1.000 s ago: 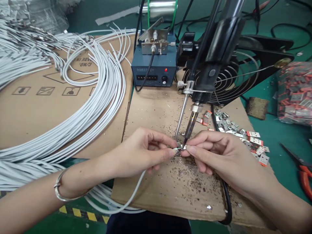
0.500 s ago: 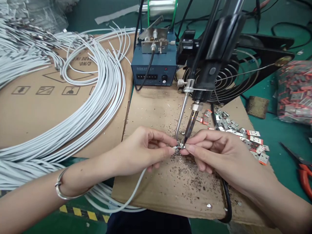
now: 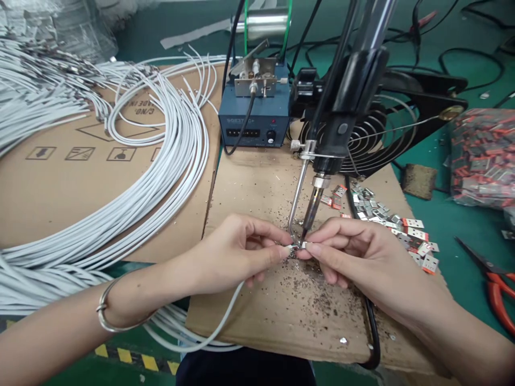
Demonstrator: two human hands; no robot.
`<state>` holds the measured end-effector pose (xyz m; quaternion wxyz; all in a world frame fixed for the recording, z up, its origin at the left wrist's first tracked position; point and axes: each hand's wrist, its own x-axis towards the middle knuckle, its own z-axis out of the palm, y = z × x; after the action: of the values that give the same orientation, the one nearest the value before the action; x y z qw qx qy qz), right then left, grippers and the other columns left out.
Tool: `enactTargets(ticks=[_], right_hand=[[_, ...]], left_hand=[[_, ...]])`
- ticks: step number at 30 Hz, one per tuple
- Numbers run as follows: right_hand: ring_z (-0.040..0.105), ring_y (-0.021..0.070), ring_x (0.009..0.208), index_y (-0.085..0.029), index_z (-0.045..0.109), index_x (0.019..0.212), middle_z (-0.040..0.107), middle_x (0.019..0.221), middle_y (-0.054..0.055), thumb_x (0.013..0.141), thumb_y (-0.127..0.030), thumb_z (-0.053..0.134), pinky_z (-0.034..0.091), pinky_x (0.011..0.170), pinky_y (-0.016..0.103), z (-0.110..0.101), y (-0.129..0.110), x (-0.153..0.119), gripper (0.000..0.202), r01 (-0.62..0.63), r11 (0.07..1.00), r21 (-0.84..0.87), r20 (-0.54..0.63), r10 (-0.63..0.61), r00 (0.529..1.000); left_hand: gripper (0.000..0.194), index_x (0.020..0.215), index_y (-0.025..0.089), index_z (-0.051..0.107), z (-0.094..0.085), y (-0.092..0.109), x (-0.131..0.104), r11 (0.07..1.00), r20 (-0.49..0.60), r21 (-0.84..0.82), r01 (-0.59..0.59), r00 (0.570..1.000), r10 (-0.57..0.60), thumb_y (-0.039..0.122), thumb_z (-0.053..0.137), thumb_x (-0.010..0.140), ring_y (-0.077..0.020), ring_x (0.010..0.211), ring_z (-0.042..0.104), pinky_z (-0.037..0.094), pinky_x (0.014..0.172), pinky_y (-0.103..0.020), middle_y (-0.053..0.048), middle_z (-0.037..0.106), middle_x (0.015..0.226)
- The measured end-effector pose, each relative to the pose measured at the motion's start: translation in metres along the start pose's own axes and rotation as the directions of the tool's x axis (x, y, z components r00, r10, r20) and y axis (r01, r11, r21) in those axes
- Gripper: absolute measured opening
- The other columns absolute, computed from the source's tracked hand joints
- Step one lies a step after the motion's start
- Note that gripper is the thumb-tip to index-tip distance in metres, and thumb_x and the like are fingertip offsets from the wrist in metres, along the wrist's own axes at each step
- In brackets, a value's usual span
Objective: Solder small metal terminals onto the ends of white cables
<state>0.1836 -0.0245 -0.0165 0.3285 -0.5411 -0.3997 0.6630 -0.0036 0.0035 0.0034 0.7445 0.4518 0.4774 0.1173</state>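
There goes the red light (image 3: 273, 121) on the box (image 3: 257, 119), bright a second ago, dim now! The view slips too, pliers (image 3: 490, 270) drifting left, cables (image 3: 187, 134) edging right, and pale connector (image 3: 304, 245) shows again at the right hand's (image 3: 360, 257) fingers

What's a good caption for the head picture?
Left hand holds a white cable, right hand a metal piece, beneath a soldering iron.

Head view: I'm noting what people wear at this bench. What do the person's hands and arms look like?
The left hand and right hand are ungloved, with no rings visible. A thin, silver-coloured bangle circles the left wrist; none shows on the right. No sleeves are visible.
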Motion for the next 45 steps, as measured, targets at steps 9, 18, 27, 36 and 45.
enactTargets(ticks=[9, 18, 27, 36, 45], right_hand=[[0.053, 0.0047, 0.039, -0.018, 0.068, 0.067, 0.07, 0.062, 0.003, 0.069, -0.028, 0.076, 0.042, 0.035, 0.011, -0.0015, 0.0004, -0.0017, 0.013, 0.012, 1.0, 0.024, 0.029, -0.013, 0.999], [0.054, 0.0072, 0.04, -0.019, 0.07, 0.068, 0.072, 0.066, 0.005, 0.072, -0.027, 0.073, 0.046, 0.037, 0.016, -0.0012, 0.0062, -0.0001, 0.01, 0.094, 0.995, -0.018, 0.037, -0.093, 0.995], [0.054, 0.0074, 0.039, -0.02, 0.07, 0.069, 0.072, 0.066, 0.005, 0.073, -0.028, 0.072, 0.046, 0.036, 0.016, -0.0022, 0.0079, -0.0016, 0.01, 0.111, 0.993, -0.026, 0.015, -0.111, 0.994], [0.053, 0.0062, 0.038, -0.018, 0.069, 0.069, 0.072, 0.066, 0.006, 0.073, -0.029, 0.073, 0.044, 0.035, 0.014, -0.0012, 0.0057, -0.001, 0.011, 0.089, 0.996, -0.016, 0.014, -0.089, 0.996], [0.052, 0.0067, 0.038, -0.018, 0.069, 0.068, 0.071, 0.065, 0.006, 0.07, -0.031, 0.074, 0.043, 0.034, 0.016, -0.0018, 0.0019, -0.0001, 0.014, 0.077, 0.996, -0.043, 0.009, -0.077, 0.997]], left_hand=[[0.01, 0.078, 0.012, 0.06, 0.0002, -0.0023, -0.001, 1.0, 0.0, 0.02, -0.011, 1.0, 0.011, 0.022, 0.062, 0.077, -0.0052, 0.041, 0.046, 0.039, 0.04, -0.016, 0.008, 0.049, 0.051], [0.011, 0.073, 0.013, 0.059, 0.0002, -0.0016, 0.0019, 0.998, -0.043, 0.058, -0.029, 0.999, 0.032, 0.023, 0.063, 0.075, -0.0053, 0.041, 0.046, 0.039, 0.037, -0.016, 0.006, 0.051, 0.052], [0.011, 0.071, 0.013, 0.06, 0.0026, -0.0022, 0.0008, 0.997, -0.053, 0.064, -0.045, 0.997, 0.048, 0.023, 0.063, 0.075, -0.0048, 0.04, 0.044, 0.037, 0.036, -0.015, 0.007, 0.05, 0.05], [0.01, 0.073, 0.013, 0.058, 0.0032, 0.0004, 0.0009, 1.0, -0.048, 0.016, 0.004, 0.999, -0.003, 0.02, 0.062, 0.077, -0.0044, 0.037, 0.045, 0.038, 0.037, -0.014, 0.009, 0.048, 0.046], [0.009, 0.074, 0.012, 0.06, 0.0027, 0.0002, 0.001, 1.0, -0.027, -0.009, -0.015, 1.0, 0.015, 0.021, 0.063, 0.077, -0.0047, 0.036, 0.045, 0.037, 0.036, -0.015, 0.008, 0.049, 0.044]])
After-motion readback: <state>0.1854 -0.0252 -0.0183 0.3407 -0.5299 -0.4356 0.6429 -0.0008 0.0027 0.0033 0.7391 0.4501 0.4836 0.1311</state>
